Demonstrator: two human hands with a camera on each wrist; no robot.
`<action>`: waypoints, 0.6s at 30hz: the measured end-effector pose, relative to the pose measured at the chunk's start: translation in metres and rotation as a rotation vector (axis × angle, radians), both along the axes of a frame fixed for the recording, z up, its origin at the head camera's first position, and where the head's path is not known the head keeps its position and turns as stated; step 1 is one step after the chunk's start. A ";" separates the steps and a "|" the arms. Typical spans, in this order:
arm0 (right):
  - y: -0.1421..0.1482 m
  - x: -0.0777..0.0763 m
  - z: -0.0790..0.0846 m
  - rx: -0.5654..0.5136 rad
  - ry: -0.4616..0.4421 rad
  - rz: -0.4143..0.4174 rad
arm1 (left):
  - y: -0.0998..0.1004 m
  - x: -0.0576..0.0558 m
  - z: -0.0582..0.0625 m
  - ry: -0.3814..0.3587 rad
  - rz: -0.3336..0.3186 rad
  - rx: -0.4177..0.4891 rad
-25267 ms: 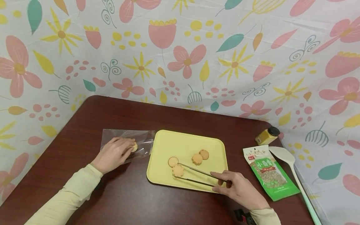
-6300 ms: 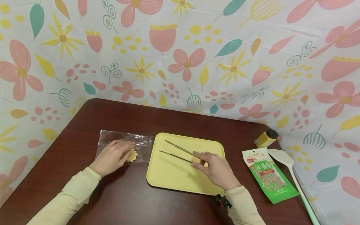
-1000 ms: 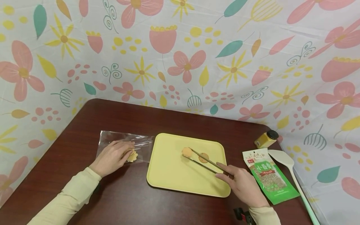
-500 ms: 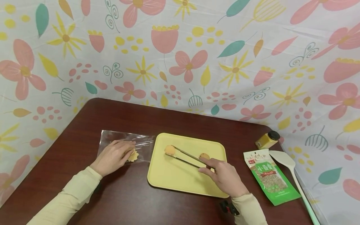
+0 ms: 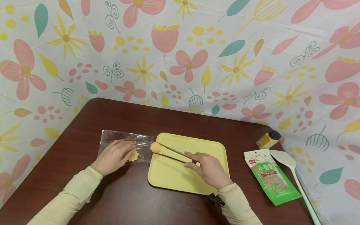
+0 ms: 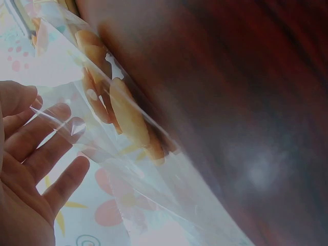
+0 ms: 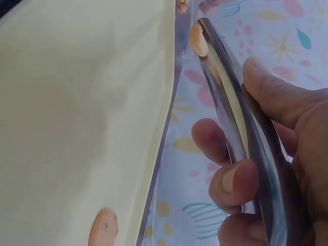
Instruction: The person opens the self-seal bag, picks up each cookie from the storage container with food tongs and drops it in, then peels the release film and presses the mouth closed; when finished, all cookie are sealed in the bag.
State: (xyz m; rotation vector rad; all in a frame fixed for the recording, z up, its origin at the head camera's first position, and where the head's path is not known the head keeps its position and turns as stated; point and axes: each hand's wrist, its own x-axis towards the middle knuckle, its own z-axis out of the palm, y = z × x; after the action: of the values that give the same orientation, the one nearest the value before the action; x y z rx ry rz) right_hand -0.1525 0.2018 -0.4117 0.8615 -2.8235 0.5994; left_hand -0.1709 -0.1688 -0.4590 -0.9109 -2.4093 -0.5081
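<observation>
My right hand (image 5: 209, 170) grips metal tongs (image 7: 266, 169), fingers on one arm and thumb on the other. A round golden cookie (image 5: 155, 147) is clamped between the tong tips, over the left rim of a yellow tray (image 5: 180, 181). My left hand (image 5: 115, 156) lies over a clear plastic bag (image 5: 144, 142) left of the tray. In the left wrist view its thumb and forefinger pinch the film, and several cookies (image 6: 128, 113) show inside. Another cookie (image 7: 104, 230) lies on the tray, mostly hidden behind my right hand in the head view.
Right of the tray lies a green and white seed packet (image 5: 272, 178), with a white spatula (image 5: 284, 158) beside it. A yellow jar with a black lid (image 5: 267, 140) lies tipped behind them. A floral cloth (image 5: 188, 78) hangs at the table's back edge.
Over the last second the tongs carry the cookie leftward from mid-tray to the left rim by the bag. The left hand stays put. Fewer cookies lie on the tray than 25 seconds ago.
</observation>
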 end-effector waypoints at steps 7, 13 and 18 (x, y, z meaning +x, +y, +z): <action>-0.015 -0.006 0.000 0.001 -0.020 0.004 | 0.000 -0.002 -0.002 0.013 -0.013 0.007; -0.023 -0.011 -0.002 -0.002 -0.028 0.043 | 0.000 -0.001 -0.001 0.003 -0.010 0.016; -0.029 -0.011 -0.002 0.011 -0.014 0.046 | 0.000 -0.001 -0.001 0.003 -0.007 0.013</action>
State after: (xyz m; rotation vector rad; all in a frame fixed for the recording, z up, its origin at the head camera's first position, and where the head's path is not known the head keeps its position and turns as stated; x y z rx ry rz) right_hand -0.1636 0.1729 -0.4132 0.9301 -2.8294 0.5990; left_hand -0.1719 -0.1686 -0.4597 -0.9147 -2.3978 -0.5244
